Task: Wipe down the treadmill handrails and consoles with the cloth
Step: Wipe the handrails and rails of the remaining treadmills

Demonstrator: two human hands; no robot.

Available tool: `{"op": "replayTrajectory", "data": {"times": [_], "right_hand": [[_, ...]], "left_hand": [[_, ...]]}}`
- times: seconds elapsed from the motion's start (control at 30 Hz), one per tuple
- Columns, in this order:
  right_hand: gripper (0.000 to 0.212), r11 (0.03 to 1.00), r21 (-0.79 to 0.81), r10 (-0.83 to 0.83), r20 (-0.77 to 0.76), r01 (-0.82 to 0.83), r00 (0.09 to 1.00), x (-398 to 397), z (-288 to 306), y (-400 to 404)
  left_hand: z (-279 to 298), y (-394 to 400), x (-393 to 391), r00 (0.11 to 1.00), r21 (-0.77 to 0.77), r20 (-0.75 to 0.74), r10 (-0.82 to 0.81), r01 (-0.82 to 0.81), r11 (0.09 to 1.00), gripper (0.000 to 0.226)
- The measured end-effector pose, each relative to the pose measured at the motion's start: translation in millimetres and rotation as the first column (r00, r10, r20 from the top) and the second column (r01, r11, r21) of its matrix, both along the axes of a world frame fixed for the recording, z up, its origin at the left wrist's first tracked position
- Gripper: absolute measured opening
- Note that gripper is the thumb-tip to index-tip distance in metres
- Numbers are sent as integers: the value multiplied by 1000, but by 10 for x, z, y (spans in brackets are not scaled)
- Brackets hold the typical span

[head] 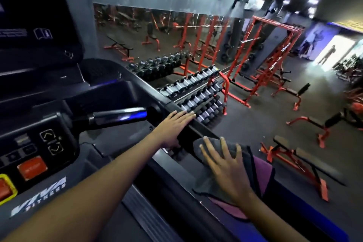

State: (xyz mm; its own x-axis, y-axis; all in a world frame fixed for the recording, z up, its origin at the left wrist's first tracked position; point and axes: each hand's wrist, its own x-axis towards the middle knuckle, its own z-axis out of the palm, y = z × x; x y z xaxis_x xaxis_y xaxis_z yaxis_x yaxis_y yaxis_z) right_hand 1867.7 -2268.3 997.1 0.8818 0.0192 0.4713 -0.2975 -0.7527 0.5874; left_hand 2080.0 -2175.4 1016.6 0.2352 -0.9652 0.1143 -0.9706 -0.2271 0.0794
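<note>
the grey cloth (225, 165) lay draped over the right handrail (188, 133) at five o'clock, pinned flat under the right hand (225, 165), fingers spread. the left hand (172, 125) rested open on the rail just ahead. soft, light, likely to bunch; press through the middle.

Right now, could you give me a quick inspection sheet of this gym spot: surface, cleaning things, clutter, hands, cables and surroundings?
Surface: black treadmill side handrail, running away to the upper left.
Job's things: grey microfibre cloth with a purple underside spread on the rail; black console panel with orange buttons at left.
Clutter: nothing seen.
Hands: left hand rests flat on the rail, fingers straight; right hand presses the cloth, fingers spread.
Cables: nothing seen.
Surroundings: racks of dumbbells, red steel lifting frames, wall mirror.
</note>
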Motion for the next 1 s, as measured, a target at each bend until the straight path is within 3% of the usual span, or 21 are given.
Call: {"op": "replayTrajectory", "data": {"times": [0.13, 0.33, 0.43, 0.53, 0.6, 0.77, 0.9, 1.0], "right_hand": [[44, 981, -156, 117, 20, -113, 993, 101, 10, -58], [42, 982, -161, 111, 51, -101, 993, 403, 40, 51], [49, 979, -190, 77, -11, -77, 997, 143, -101, -8], [50, 979, -179, 92, -58, -101, 994, 194, -74, 5], [45, 982, -171, 68, -88, -82, 994, 413, 7, 61], [46, 983, -177, 16, -145, -42, 989, 541, 28, 123], [56, 981, -178, 44, -162, -73, 986, 418, 29, 75], [49, 977, -212, -26, -157, -8, 987, 690, 34, 159]], "left_hand": [[-7, -3, 21, 1000, -6, -12, -11, 11, 1000, 95], [-13, -19, 120, 998, -126, -43, -47, 41, 991, 80], [-33, 134, 152, 986, -111, 28, 165, -161, 981, 85], [-66, 428, 256, 897, -58, 78, 434, -431, 901, 99], [-74, 580, 300, 840, -6, 160, 518, -524, 852, 104], [-124, 757, 296, 732, 47, 381, 565, -626, 779, 99], [-124, 791, 261, 721, 58, 430, 543, -622, 781, 108], [-162, 757, 249, 703, 45, 445, 555, -636, 770, 122]]}}
